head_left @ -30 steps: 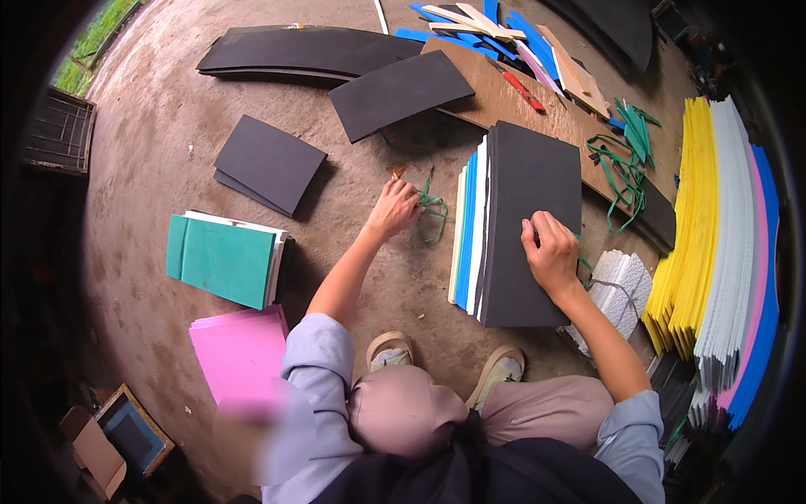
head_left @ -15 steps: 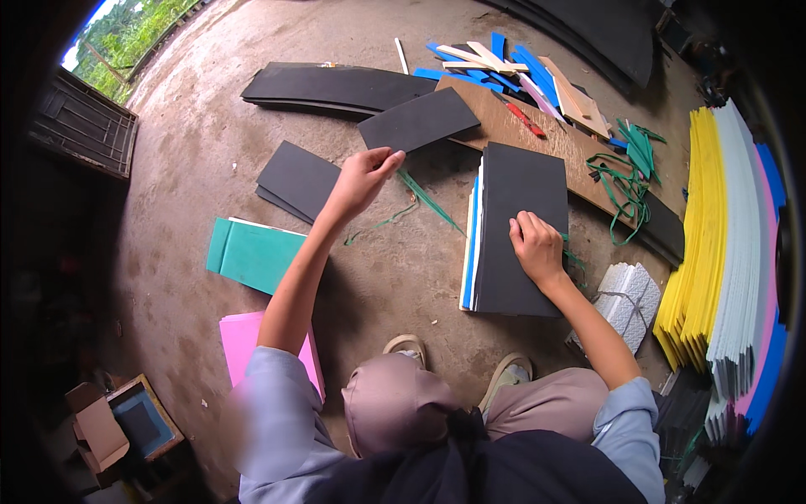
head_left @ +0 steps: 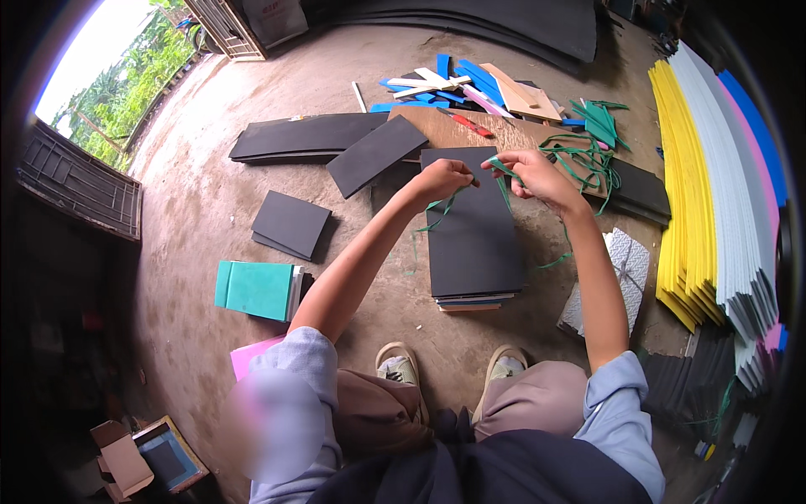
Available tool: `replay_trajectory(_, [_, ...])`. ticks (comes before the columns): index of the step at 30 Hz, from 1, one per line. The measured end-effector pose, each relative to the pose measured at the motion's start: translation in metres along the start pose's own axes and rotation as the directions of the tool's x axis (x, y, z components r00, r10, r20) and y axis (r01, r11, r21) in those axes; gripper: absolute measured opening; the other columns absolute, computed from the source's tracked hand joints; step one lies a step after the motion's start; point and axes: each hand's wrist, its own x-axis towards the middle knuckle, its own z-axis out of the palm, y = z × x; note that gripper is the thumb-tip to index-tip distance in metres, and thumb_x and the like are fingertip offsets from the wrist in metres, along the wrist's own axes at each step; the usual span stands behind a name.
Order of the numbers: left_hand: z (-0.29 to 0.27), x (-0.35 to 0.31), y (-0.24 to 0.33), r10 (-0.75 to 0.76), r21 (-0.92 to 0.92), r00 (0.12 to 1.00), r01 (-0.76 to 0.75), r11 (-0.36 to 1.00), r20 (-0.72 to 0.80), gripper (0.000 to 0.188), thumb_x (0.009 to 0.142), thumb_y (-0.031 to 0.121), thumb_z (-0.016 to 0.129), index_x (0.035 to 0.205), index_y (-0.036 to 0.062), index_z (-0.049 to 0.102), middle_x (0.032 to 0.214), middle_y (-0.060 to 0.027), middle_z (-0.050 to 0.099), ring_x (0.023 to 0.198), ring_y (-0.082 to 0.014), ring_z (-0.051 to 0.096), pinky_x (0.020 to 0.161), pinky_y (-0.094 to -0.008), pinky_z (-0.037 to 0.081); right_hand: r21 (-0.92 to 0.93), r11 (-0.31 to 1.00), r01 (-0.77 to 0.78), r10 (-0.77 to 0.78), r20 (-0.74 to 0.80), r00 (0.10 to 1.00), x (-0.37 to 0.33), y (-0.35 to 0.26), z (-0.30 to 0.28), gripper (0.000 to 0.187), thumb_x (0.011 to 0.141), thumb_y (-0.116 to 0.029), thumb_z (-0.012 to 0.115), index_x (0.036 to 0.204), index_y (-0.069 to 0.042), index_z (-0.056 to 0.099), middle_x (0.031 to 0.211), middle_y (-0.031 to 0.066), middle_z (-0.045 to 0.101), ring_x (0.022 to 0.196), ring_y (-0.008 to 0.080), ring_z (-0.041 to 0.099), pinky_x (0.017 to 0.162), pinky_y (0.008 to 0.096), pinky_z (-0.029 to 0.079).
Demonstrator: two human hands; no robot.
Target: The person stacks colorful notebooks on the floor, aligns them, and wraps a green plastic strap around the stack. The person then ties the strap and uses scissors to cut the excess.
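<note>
A tall stack of foam sheets point(head_left: 474, 252), black on top with pale, blue and tan edges below, stands in front of my feet. Over its far end, my left hand point(head_left: 443, 182) pinches one end of a thin green plastic strap point(head_left: 435, 220). My right hand point(head_left: 537, 178) has the strap's other part between thumb and fingers, the index finger pointing left. Part of the strap hangs against the stack; whether it passes underneath is hidden. Left of the stack's far end lies a loose black sheet point(head_left: 378, 156), apart from my left hand.
Leftward lie two black sheets point(head_left: 291, 223), a green-topped stack point(head_left: 260, 287) and a pink stack point(head_left: 250, 357). Beyond are a wooden board point(head_left: 420, 120), a red cutter point(head_left: 472, 126), foam strips point(head_left: 483, 82) and tangled green straps point(head_left: 592, 164). A white bundle point(head_left: 630, 265) and yellow sheets point(head_left: 684, 202) stand right.
My left hand has left the loose black sheet's near corner and my right hand has lifted off the stack. Both now hold the green strap above the stack. The view has shifted.
</note>
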Motion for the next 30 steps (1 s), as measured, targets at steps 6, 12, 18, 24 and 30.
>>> replay_trajectory(6, [0.007, 0.003, -0.008, -0.076, -0.273, 0.996, 0.063, 0.96, -0.036, 0.023, 0.082, 0.018, 0.057, 0.097, 0.0006, 0.06, 0.086, -0.0046, 0.061, 0.075, -0.0093, 0.057, 0.067, -0.0196, 0.044, -0.08, 0.996, -0.039, 0.04, 0.009, 0.999, 0.0, 0.013, 0.011, 0.044, 0.08, -0.002, 0.049, 0.124, -0.006, 0.042, 0.091, 0.0085, 0.058, 0.048, 0.0048, 0.045, 0.042, 0.0164, 0.036])
replay_trajectory(12, [0.012, 0.006, -0.013, 0.012, -0.51, 1.0, 0.001, 0.86, 0.022, 0.026, 0.081, 0.018, 0.06, 0.095, -0.0038, 0.059, 0.085, -0.0068, 0.061, 0.077, -0.0109, 0.06, 0.071, -0.0207, 0.049, -0.15, 0.986, 0.069, -0.072, -0.013, 0.997, 0.014, 0.032, 0.026, 0.052, 0.077, -0.002, 0.057, 0.125, -0.006, 0.037, 0.073, 0.006, 0.06, 0.049, 0.0074, 0.049, 0.042, 0.0212, 0.04])
replay_trajectory(18, [0.01, 0.001, 0.0, -0.07, -0.542, 0.995, 0.023, 0.84, -0.065, 0.024, 0.081, 0.019, 0.061, 0.091, -0.0024, 0.061, 0.083, -0.006, 0.061, 0.074, -0.01, 0.059, 0.067, -0.0185, 0.048, -0.357, 0.931, 0.072, -0.115, -0.101, 0.988, 0.015, 0.034, 0.03, 0.049, 0.075, -0.002, 0.058, 0.12, -0.004, 0.041, 0.064, 0.0045, 0.057, 0.051, 0.008, 0.048, 0.045, 0.023, 0.038])
replay_trajectory(24, [0.004, 0.006, -0.015, 0.006, -0.537, 0.986, -0.096, 0.838, -0.167, 0.022, 0.085, 0.014, 0.056, 0.097, -0.0046, 0.057, 0.082, -0.0071, 0.061, 0.073, -0.0126, 0.06, 0.071, -0.0215, 0.051, -0.565, 0.824, 0.039, -0.182, -0.199, 0.963, 0.003, 0.04, 0.008, 0.029, 0.073, -0.017, 0.062, 0.097, -0.002, 0.061, 0.067, 0.0101, 0.059, 0.065, 0.0166, 0.056, 0.062, 0.0303, 0.043])
replay_trajectory(30, [-0.011, 0.001, -0.02, -0.021, -0.325, 0.981, -0.044, 0.945, -0.195, 0.017, 0.088, 0.016, 0.052, 0.092, 0.0006, 0.056, 0.081, -0.0015, 0.06, 0.054, -0.0018, 0.04, 0.049, -0.0148, 0.034, 0.009, 0.998, -0.065, 0.065, -0.242, 0.968, -0.056, 0.031, -0.092, 0.022, 0.082, -0.035, 0.059, 0.073, -0.015, 0.055, 0.063, -0.0111, 0.047, 0.055, -0.0021, 0.037, 0.052, 0.0153, 0.029])
